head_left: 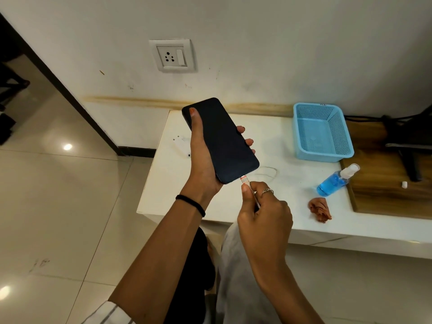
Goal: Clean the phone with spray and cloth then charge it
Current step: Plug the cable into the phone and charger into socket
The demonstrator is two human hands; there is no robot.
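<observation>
My left hand (201, 160) grips a dark phone (222, 141), screen up, above the white table (187, 197). My right hand (264, 211) pinches the white charging cable plug (245, 181), whose tip is at the phone's bottom port. A loop of the cable (268, 171) lies on the table behind. The white charger adapter (182, 142) rests on the table left of the phone. A spray bottle (336, 181) of blue liquid lies on its side at the right, with a crumpled orange cloth (319, 209) in front of it.
A wall socket with switch (173, 56) sits on the wall above the table. A light blue mesh basket (301, 136) stands at the back right. A wooden board (385, 183) and a black stand (406, 146) occupy the far right. Tiled floor lies to the left.
</observation>
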